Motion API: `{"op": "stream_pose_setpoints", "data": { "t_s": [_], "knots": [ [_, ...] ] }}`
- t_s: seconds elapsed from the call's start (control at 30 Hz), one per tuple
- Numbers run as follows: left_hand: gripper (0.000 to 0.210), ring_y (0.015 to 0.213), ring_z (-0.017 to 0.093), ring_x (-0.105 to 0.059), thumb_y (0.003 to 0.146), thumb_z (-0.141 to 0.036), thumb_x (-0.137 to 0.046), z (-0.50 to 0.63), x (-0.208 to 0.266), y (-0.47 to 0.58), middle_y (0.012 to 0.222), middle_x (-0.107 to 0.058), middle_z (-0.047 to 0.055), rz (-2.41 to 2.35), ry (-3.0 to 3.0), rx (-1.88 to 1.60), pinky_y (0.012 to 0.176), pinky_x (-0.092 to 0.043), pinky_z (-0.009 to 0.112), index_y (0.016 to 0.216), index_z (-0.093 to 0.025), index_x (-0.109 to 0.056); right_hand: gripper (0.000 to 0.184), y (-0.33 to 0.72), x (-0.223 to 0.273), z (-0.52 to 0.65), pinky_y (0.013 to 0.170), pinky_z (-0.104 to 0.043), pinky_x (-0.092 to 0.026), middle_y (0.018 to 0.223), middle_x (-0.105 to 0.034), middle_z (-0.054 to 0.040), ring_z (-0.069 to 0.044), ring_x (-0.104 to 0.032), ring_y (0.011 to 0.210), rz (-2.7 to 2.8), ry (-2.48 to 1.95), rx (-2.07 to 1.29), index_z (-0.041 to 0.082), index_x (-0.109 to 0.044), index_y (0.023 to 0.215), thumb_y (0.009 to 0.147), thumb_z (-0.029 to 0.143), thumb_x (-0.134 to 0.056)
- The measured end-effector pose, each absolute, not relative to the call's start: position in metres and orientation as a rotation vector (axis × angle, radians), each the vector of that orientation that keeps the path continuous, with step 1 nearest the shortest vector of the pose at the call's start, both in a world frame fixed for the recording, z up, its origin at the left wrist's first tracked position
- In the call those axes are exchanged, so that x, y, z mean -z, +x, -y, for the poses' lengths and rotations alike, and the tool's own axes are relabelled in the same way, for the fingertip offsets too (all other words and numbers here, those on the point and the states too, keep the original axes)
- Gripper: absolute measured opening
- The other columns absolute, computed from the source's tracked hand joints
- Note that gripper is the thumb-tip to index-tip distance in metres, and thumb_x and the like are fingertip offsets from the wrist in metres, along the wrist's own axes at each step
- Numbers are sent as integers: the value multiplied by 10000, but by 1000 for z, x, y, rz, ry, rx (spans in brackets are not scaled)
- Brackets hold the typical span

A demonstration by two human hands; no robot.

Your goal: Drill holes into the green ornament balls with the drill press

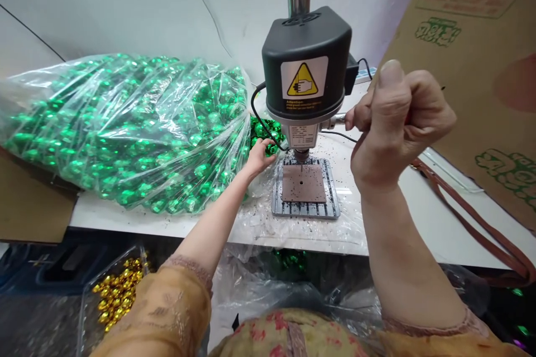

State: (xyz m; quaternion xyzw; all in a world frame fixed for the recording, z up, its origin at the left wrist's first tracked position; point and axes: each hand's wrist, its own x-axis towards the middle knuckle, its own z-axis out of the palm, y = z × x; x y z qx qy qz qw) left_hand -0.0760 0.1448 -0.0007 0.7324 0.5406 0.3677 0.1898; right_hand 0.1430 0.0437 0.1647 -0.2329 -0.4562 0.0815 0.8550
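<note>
A black bench drill press [307,61] stands in front of me, its chuck [301,154] over a brown square plate [304,185] with a dark hole. That plate lies on the slotted metal base [305,211]. My right hand [393,122] is closed in a fist at the press's right side, round the feed handle, which the fingers mostly hide; its metal hub [337,119] shows beside them. Left of the chuck, my left hand [260,156] reaches to shiny green beads [268,129] at the mouth of a bag. Its thumb and forefinger are apart, with no bead visible between them.
A large clear plastic bag [138,128] full of green beads covers the table's left. Dark shavings lie around the base. Gold beads [121,293] sit in a clear container below left. A cardboard box [473,67] and a brown strap [469,212] are at right.
</note>
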Motion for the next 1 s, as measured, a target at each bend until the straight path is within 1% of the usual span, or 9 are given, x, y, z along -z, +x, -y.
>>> {"op": "stream_pose_setpoints", "data": {
  "t_s": [0.1,0.2,0.27,0.37,0.43,0.53,0.67,0.8,1.0],
  "knots": [
    [448,697,129,-493,698,9,-800,-134,3,-82,866,-477,-25,-1557,2041,-1027,899,-527,368,1092,-178,-696,486,144,-164,-43,468,-305,-289,523,-240,69,-68,-305,450,977,-530,-168,244,-300,596,912,406,-632],
    [463,763,160,-553,687,-29,-820,-128,-3,-83,934,-569,8,-1608,1962,-1114,861,-522,356,1095,-204,-688,468,144,-165,-40,462,-306,-312,521,-259,74,-66,-334,438,985,-533,-164,245,-304,605,918,379,-625],
    [422,771,160,-573,724,-118,-828,-120,-13,-79,940,-607,16,-1591,1826,-1247,805,-529,332,1107,-216,-682,464,143,-165,-39,453,-311,-312,518,-261,75,-68,-343,428,989,-537,-155,248,-306,609,920,381,-623],
    [391,716,135,-586,802,-318,-808,-94,-30,-72,866,-618,2,-1384,1582,-1409,696,-539,279,1161,-232,-678,478,143,-165,-38,453,-315,-324,520,-270,67,-76,-337,435,1015,-582,-158,251,-300,605,927,433,-602],
    [437,715,134,-621,822,-425,-785,-68,-37,-66,862,-642,4,-1206,1404,-1444,668,-553,269,1200,-240,-668,483,144,-164,-38,455,-316,-327,519,-268,63,-82,-331,436,1029,-571,-170,251,-293,606,928,449,-594],
    [513,725,144,-680,827,-504,-760,-31,-39,-56,951,-704,24,-1007,1098,-1380,652,-571,278,1253,-253,-624,487,145,-162,-40,454,-306,-319,529,-249,64,-75,-311,433,1045,-540,-177,249,-274,614,933,441,-588],
    [597,735,152,-702,801,-531,-794,-10,-27,-44,1025,-737,57,-933,878,-1266,627,-555,263,1283,-246,-588,493,145,-162,-42,467,-284,-338,545,-243,63,-63,-300,458,1071,-607,-137,252,-246,629,956,486,-531],
    [658,698,126,-668,734,-489,-874,-15,-15,-39,1037,-739,52,-1062,1021,-1240,623,-537,252,1276,-231,-605,501,146,-163,-41,461,-294,-335,517,-275,68,-63,-315,449,1079,-581,-137,248,-274,605,940,484,-561],
    [633,910,164,-673,694,-469,-896,-30,-3,-29,1115,-719,69,-1162,1337,-1287,769,-542,267,1206,-194,-645,466,146,-165,-38,467,-270,-332,497,-332,85,-36,-354,425,1083,-489,-134,228,-301,598,948,360,-579]
  ]
}}
